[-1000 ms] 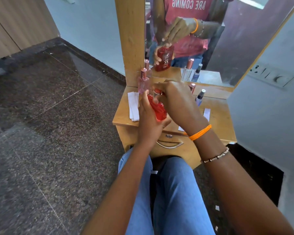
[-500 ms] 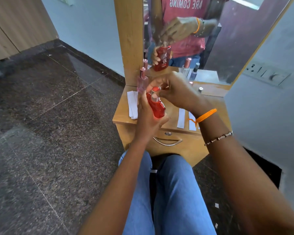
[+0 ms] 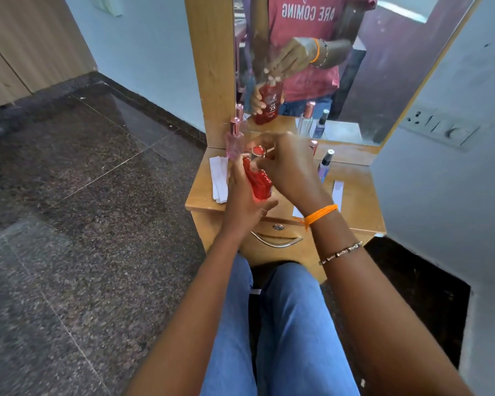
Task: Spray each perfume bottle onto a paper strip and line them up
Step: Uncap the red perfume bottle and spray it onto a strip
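Red perfume bottle (image 3: 258, 182) held above the dresser top (image 3: 355, 207), gripped in the left hand (image 3: 242, 201); compared with half a second ago, its cap (image 3: 259, 151) is lifted clear, pinched by right hand (image 3: 289, 170) fingertips, so spraying a strip (image 3: 337, 191) probably follows.

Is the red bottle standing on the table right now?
No, the left hand holds the red bottle above the table.

A stack of paper strips (image 3: 219, 178) lies left on the dresser top (image 3: 357, 204), bottles (image 3: 325, 165) behind.
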Action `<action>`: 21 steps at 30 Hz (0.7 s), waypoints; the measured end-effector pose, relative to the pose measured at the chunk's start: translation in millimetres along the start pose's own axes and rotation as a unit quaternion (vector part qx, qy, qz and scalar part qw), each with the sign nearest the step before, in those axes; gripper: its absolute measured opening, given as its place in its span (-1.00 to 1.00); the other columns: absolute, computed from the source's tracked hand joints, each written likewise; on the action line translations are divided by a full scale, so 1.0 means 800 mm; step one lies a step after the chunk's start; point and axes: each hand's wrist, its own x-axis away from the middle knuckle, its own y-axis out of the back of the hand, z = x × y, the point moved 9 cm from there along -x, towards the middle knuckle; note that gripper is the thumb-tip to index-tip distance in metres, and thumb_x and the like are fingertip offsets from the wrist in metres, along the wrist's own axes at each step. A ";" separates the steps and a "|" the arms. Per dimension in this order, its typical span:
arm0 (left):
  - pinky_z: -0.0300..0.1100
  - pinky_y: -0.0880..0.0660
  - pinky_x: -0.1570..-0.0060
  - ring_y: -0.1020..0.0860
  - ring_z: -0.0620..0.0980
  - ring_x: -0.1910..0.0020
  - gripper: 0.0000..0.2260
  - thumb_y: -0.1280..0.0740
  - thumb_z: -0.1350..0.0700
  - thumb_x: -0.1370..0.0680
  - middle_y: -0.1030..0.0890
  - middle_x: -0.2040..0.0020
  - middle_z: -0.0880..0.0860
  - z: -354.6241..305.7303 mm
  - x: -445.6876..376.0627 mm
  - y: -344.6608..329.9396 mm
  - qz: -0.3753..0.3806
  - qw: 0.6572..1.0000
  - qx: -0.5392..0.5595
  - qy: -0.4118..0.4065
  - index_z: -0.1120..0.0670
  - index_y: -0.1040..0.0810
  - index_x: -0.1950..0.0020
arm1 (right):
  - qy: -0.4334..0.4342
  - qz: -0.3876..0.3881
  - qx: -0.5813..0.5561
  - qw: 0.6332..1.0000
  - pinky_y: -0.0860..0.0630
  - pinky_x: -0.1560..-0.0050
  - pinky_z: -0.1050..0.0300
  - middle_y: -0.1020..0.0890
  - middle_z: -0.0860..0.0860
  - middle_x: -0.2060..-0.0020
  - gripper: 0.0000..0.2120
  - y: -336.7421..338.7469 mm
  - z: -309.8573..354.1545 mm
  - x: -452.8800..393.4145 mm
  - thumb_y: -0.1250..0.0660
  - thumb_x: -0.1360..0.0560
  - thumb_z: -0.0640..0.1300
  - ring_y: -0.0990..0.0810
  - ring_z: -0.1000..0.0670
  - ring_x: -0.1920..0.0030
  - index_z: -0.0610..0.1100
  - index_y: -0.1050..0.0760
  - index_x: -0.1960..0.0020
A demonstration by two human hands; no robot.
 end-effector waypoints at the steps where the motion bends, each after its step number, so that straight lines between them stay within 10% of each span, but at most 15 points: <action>1: 0.13 -0.41 -0.26 -0.41 0.07 -0.30 -0.16 -0.52 0.04 -0.23 -0.41 -0.30 0.10 -0.001 0.000 0.000 -0.001 1.000 0.009 -0.003 0.02 -0.16 -0.39 | 0.015 -0.014 0.000 1.000 -0.51 0.12 0.11 -0.67 -0.05 0.16 -0.73 -0.003 0.003 0.005 -0.36 -0.33 -0.37 -0.58 -0.05 0.18 -0.11 -0.63 0.03; 6: -0.24 -0.49 -0.04 -0.53 -0.03 -0.08 -0.36 -0.51 0.09 -0.31 -0.51 -0.12 0.06 -0.011 0.008 0.010 -0.005 0.998 0.057 0.010 0.10 -0.25 -0.27 | -0.017 -0.020 -0.187 0.982 -0.50 -0.14 0.26 -0.58 0.02 -0.11 -0.46 -0.010 -0.037 0.059 -0.14 -0.41 -0.51 -0.58 0.04 -0.07 -0.14 -0.42 -0.32; 15: 0.07 -0.52 -0.11 -0.59 0.03 -0.03 -0.29 -0.46 0.00 -0.17 -0.57 -0.06 0.06 -0.076 0.055 -0.054 0.143 0.987 0.069 0.005 0.01 -0.28 -0.27 | -0.054 -0.092 -0.146 0.983 -0.48 0.08 0.33 -0.61 0.09 0.03 -0.46 0.013 -0.091 0.143 -0.37 -0.29 -0.29 -0.58 0.12 0.05 -0.08 -0.43 -0.26; 21: -0.24 -0.12 -0.44 -0.20 -0.09 -0.47 -0.14 -0.48 0.05 -0.38 -0.23 -0.50 0.03 -0.102 0.066 -0.102 0.275 0.960 0.004 -0.054 0.04 -0.02 -0.53 | -0.108 -0.212 -0.083 0.968 -0.36 0.24 0.51 -0.56 0.19 0.23 -0.60 0.064 -0.122 0.170 -0.40 -0.30 -0.09 -0.54 0.16 0.23 -0.07 -0.51 -0.14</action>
